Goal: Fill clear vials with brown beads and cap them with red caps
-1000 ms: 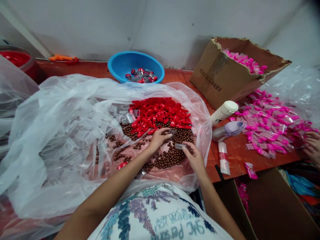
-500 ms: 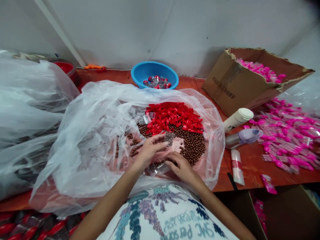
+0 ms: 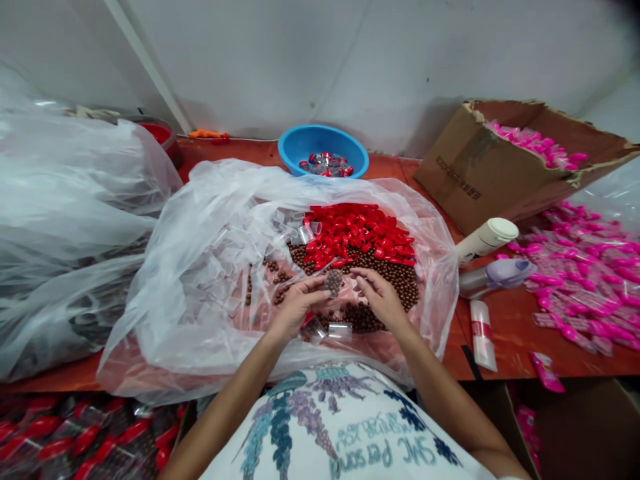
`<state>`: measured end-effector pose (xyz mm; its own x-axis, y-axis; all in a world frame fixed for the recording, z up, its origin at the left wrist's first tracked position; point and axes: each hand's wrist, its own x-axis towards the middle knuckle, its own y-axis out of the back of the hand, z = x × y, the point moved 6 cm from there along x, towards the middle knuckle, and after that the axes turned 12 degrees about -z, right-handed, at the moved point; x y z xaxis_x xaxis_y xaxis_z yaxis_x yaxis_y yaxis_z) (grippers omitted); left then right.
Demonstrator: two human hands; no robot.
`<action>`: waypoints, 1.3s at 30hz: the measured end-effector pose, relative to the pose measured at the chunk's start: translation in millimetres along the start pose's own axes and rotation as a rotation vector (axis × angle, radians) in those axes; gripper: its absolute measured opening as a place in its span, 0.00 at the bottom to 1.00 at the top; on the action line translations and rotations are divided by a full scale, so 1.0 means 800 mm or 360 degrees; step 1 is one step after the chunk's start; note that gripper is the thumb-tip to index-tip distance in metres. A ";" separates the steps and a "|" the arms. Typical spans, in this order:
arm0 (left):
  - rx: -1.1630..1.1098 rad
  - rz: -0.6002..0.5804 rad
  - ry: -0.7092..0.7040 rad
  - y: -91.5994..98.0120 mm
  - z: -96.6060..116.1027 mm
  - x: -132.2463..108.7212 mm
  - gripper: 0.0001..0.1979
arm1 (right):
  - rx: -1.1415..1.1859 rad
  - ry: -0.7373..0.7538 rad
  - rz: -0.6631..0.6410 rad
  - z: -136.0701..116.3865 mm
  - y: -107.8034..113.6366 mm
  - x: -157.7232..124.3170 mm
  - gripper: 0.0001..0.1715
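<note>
My left hand [image 3: 295,308] pinches a small clear tube [image 3: 333,283] filled with brown balls, held over the open plastic sheet [image 3: 200,267]. My right hand [image 3: 381,299] hovers just right of the tube, fingers curled and slightly apart, over the heap of brown balls [image 3: 390,277]. A pile of red caps [image 3: 360,233] lies just beyond the balls. Empty clear tubes [image 3: 295,227] sit to the left of the caps, and two more clear tubes [image 3: 340,330] lie below my hands.
A blue bowl [image 3: 300,143] with capped tubes stands at the back. A torn cardboard box [image 3: 470,180] of pink packets, loose pink packets [image 3: 585,273], a white bottle [image 3: 485,240] and a lilac device [image 3: 500,273] lie right. Bulging plastic bags [image 3: 65,220] fill the left.
My right hand has risen from near the table's front edge up beside the tube. My left hand still holds the filled tube. The view has shifted a little to the left.
</note>
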<state>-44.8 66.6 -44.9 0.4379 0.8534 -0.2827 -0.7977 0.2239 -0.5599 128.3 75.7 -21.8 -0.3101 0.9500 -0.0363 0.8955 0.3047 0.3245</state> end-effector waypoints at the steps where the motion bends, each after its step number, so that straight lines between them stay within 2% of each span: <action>1: -0.0004 -0.0005 -0.0001 0.001 -0.001 0.000 0.21 | 0.0011 0.0012 -0.0006 -0.003 -0.002 0.002 0.17; 8: -0.0072 0.0002 0.0009 0.001 -0.001 -0.003 0.21 | -0.0111 0.0101 -0.0018 -0.002 -0.006 0.019 0.18; 12: -0.0123 0.0075 0.0037 0.009 -0.001 -0.004 0.20 | -0.0493 0.0146 -0.0041 0.011 0.005 0.037 0.20; 18: -0.0176 0.0034 0.0015 0.009 0.001 -0.004 0.17 | -0.1034 0.0067 -0.0093 0.031 0.013 0.072 0.22; 22: -0.0192 0.0054 -0.0003 0.010 0.005 -0.008 0.18 | -0.1173 -0.0024 -0.0108 0.043 0.011 0.086 0.20; 26: -0.0182 0.0050 -0.0028 0.013 0.007 -0.010 0.17 | -0.1172 -0.0043 -0.0119 0.046 0.010 0.081 0.13; 29: -0.0163 0.0079 -0.0027 0.016 0.004 -0.009 0.18 | -0.0868 0.0000 -0.0068 0.040 0.012 0.068 0.15; 34: -0.0192 0.0023 0.0033 0.009 -0.007 -0.004 0.18 | 0.0222 -0.0077 0.0038 0.025 0.009 0.044 0.20; 39: -0.0193 -0.0009 0.0079 0.003 -0.008 -0.002 0.15 | 0.0681 -0.0177 0.0038 0.016 0.004 0.029 0.19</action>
<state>-44.5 62.6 -50.9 0.4647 0.8274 -0.3154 -0.7403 0.1676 -0.6511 128.3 99.7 -33.5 -0.2726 0.9515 -0.1424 0.9607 0.2613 -0.0932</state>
